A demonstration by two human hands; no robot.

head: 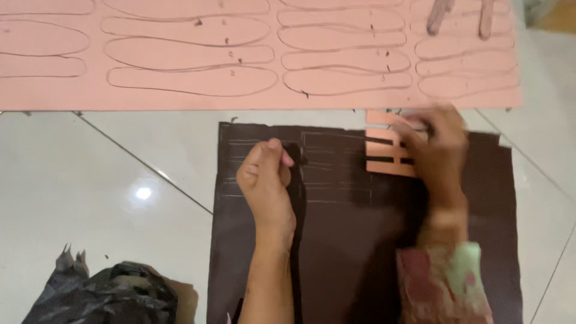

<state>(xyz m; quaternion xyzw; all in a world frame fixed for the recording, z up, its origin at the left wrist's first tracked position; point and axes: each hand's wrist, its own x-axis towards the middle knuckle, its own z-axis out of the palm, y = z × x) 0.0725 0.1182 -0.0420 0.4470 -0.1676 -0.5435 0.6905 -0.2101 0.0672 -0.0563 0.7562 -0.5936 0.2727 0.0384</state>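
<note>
**Dark sheet partly ruled; pink template at its upper right**

Far left, low: a crumpled black plastic bag (105, 294) lies on the glossy white tiled floor (90, 168), apart from the work.

Across the top: a large pink foam sheet (258, 54), already covered with pencilled insole outlines in rows. None look cut out from here.

Centre: a dark brown rectangular sheet (348, 258) lies flat on the floor, its top edge just below the pink sheet. Faint chalk-like lines form a grid over its upper band only; the lower part looks bare. Judged: marking begun, most of the sheet left.

Left hand (267, 180): loosely curled, thumb up, resting on the dark sheet near its upper left, pressing it down. It grasps nothing that I can see.

Right hand (438, 150): motion-blurred, on a small pink slotted rectangular template (387, 150) lying on the sheet's upper right. Cannot tell whether the fingers hold a marker or only the template. Patterned sleeve at the wrist.
</note>
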